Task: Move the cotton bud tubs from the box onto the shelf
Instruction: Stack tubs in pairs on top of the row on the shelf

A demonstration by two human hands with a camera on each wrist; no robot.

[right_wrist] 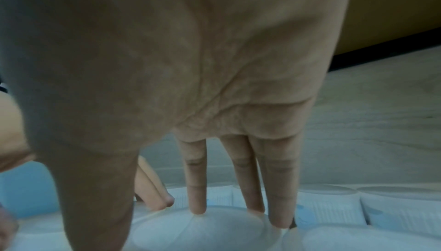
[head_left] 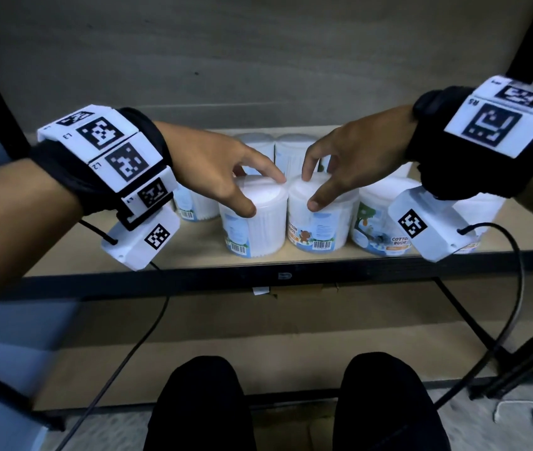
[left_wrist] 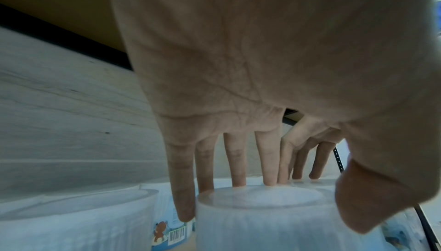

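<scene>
Several white cotton bud tubs stand on the wooden shelf [head_left: 198, 250]. My left hand [head_left: 263, 195] grips one front tub [head_left: 253, 229] from above, thumb on its near side and fingertips over the far rim of the lid. My right hand [head_left: 311, 191] holds the neighbouring tub [head_left: 322, 227], the one with the bear label, the same way. Both tubs stand upright on the board, touching each other. The left wrist view shows my left hand [left_wrist: 286, 198] over its tub [left_wrist: 262, 226]. The right wrist view shows my right hand's fingertips [right_wrist: 198, 210] on the lid [right_wrist: 203, 234].
More tubs stand to the right [head_left: 379, 229], to the left [head_left: 190, 206] and behind [head_left: 294, 151]. A black rail [head_left: 291, 275] edges the shelf front, with black posts at both sides. A lower board [head_left: 258, 359] lies beneath. My knees [head_left: 200, 405] and some cardboard [head_left: 287, 432] show at the bottom.
</scene>
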